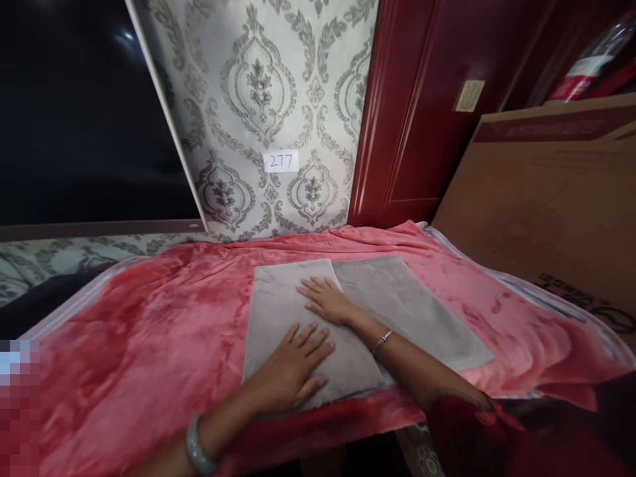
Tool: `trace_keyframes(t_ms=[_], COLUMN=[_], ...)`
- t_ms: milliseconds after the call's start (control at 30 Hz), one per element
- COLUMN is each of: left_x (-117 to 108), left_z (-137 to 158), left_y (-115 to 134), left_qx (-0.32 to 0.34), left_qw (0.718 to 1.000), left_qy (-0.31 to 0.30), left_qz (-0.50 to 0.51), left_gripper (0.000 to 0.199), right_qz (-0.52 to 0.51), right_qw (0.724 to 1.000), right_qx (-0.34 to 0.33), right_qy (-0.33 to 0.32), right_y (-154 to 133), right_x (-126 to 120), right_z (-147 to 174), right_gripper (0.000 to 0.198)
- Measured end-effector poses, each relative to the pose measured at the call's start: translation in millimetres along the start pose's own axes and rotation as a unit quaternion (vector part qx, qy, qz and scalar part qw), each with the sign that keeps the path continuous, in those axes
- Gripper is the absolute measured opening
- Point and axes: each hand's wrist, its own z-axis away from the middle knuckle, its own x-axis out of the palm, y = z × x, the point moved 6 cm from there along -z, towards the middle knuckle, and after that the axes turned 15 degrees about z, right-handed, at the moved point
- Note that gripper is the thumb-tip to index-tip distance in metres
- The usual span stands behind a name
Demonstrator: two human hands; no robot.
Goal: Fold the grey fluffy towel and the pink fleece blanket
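Note:
A grey plush cloth lies on a pink and red blanket. Its left part is a lighter grey, and an edge runs down the middle where this part seems to be folded over. My left hand rests palm down on the near side of the lighter part, fingers spread. Farther back, my right hand lies flat on the same part close to the middle edge, its fingers stretched out. Neither hand grips the cloth. What lies beneath the palms is hidden.
Patterned wallpaper with a paper label "277" stands behind the blanket. A dark television screen is at the left. To the right are a red door frame, a large cardboard box and a plastic bottle.

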Motion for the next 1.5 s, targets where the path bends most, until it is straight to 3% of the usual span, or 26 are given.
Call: trace_keyframes(t_ms=[200,333,600,800,867,967,1067,1133,1233,1500], left_x=[-5,-4,-2,-21,-27,-26,-16,-11,-6,13], left_z=[1,3,1,11,24,47,63,67,67,64], left_y=[3,3,2,16,16,9,2,1,0,-22], left_qx=[0.015,0.008,0.001,0.011,0.014,-0.002,-0.017,-0.02,-0.015,0.02], left_qw=[1.0,1.0,0.999,0.998,0.998,0.998,0.999,0.999,0.999,0.999], left_qy=[-0.003,-0.011,-0.008,0.025,0.043,0.053,0.05,0.05,0.046,0.041], left_qz=[0.021,0.028,0.051,0.052,0.042,0.023,0.005,0.0,0.009,0.009], left_gripper=[0.06,0.061,0.06,0.044,0.042,0.045,0.054,0.062,0.07,0.071], right_qz=[-0.003,-0.012,-0.006,0.017,0.03,0.024,-0.005,-0.016,-0.022,0.006], right_qw=[0.994,0.985,0.979,0.976,0.981,0.997,0.993,0.985,0.986,0.998], right_qx=[0.104,0.17,0.201,0.215,0.187,0.044,-0.119,-0.17,-0.162,-0.05], right_qy=[-0.03,-0.025,-0.017,-0.007,0.026,0.064,0.025,-0.004,-0.015,-0.036], right_y=[58,81,83,71,50,-7,-64,-83,-80,-24], right_x=[13,21,27,6,-6,-18,-11,-4,4,20], right_z=[-25,-32,-32,-30,-32,-39,-48,-59,-83,-137], right_gripper=[0.06,0.063,0.061,0.056,0.055,0.054,0.055,0.057,0.062,0.062])
